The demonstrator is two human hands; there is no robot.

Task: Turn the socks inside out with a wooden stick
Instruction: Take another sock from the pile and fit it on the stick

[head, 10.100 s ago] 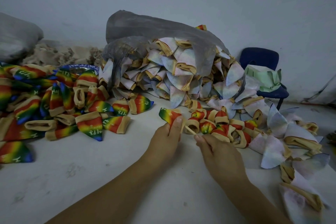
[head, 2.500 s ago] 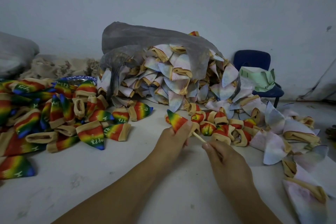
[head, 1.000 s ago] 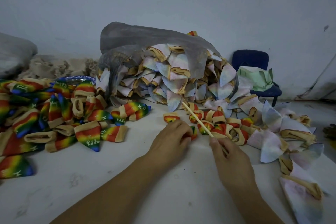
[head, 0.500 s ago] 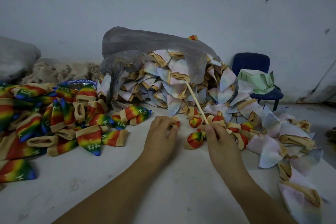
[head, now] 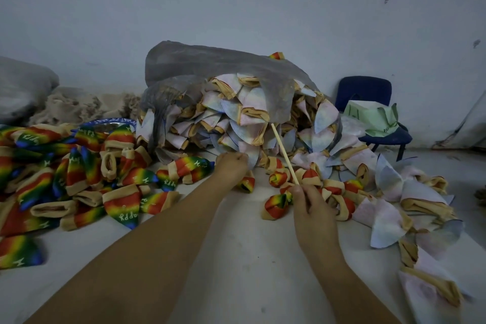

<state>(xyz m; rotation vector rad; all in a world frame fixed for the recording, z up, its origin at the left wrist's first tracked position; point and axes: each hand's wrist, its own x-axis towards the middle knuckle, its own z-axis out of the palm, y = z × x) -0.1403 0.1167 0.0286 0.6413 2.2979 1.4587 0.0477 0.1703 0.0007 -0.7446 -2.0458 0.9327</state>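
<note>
My right hand (head: 313,208) pinches the lower end of a thin wooden stick (head: 284,155), which slants up and away toward the sock heap. My left hand (head: 231,167) reaches to the foot of that heap, fingers curled round a small rolled rainbow sock (head: 247,183) that shows below the palm. Another rolled rainbow sock (head: 276,205) lies on the white surface just left of my right hand. Several more rolled rainbow socks (head: 334,189) lie behind and right of it.
A grey plastic bag (head: 210,66) spills pale socks with tan cuffs (head: 249,118) across the back and right. Flat rainbow socks (head: 65,171) are heaped on the left. A blue chair (head: 368,92) holding green cloth (head: 373,118) stands at the back right.
The stick has come out of the sock and now stands bare and steeper in my right hand. My left hand has moved forward to the heap's foot with a rolled sock under it.
</note>
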